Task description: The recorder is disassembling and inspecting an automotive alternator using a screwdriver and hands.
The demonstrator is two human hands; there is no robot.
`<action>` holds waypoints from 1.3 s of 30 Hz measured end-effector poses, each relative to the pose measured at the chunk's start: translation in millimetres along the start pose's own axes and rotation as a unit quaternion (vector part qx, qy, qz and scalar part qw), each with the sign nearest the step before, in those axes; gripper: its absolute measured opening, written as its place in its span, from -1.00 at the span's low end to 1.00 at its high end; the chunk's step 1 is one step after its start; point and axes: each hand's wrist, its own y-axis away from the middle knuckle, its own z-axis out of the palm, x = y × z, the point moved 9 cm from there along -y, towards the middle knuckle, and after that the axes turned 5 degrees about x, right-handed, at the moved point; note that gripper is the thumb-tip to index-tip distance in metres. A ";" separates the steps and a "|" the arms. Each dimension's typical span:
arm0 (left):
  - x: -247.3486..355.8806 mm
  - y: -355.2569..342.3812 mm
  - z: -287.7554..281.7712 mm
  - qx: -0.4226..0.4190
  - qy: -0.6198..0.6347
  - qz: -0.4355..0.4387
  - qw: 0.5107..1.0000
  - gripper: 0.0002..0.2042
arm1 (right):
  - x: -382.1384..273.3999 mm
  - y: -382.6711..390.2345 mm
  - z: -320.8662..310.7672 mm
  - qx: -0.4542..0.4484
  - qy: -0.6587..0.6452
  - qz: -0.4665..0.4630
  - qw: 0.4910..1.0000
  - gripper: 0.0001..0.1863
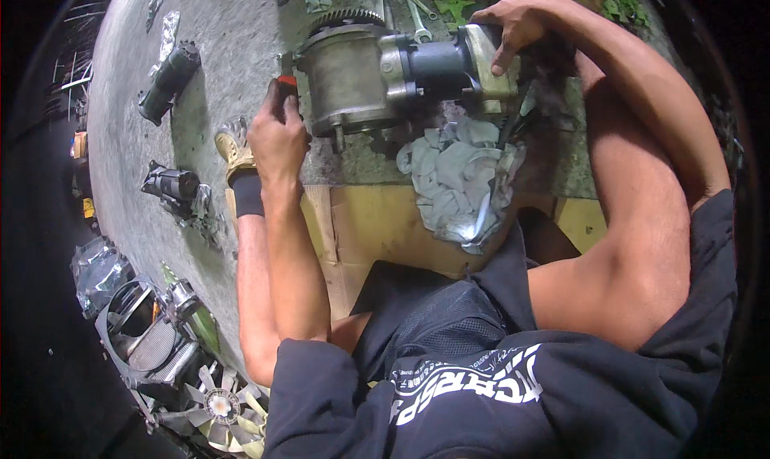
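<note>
On the concrete ahead of me lies a heavy metal machine assembly [345, 78], with a broad grey cylindrical body, a toothed gear [350, 18] at its far side and a black cylinder [437, 64] to the right. My right hand [515, 26] curls over the cast block at its right end, thumb on the near face. Just left of the grey body, my left hand [278, 138] is closed around a red-handled tool [286, 81] with a short, flat metal end pointing away from me. Whether that end touches the body, I cannot tell.
Crumpled pale rags [461, 170] lie near the assembly, partly over cardboard [377, 218]. Wrenches [419, 24] rest behind it. To the left are black cylindrical parts [170, 82], a smaller motor-like part [171, 184] and a bladed fan [220, 407]. My shod foot [234, 150] is beside my left hand.
</note>
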 end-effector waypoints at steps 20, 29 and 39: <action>27.2 9.2 -2.5 0.017 -0.064 0.067 0.996 -0.65 | 0.3 1.0 3.7 -0.015 -0.045 0.011 0.999 0.15; 21.8 3.1 -1.7 0.019 -0.064 0.046 0.997 -0.68 | 1.0 -0.9 3.5 -0.018 -0.013 0.001 1.000 0.18; 25.9 1.5 1.2 -0.006 -0.089 0.069 0.994 -0.62 | 0.0 2.7 0.4 -0.005 -0.015 0.009 1.000 0.18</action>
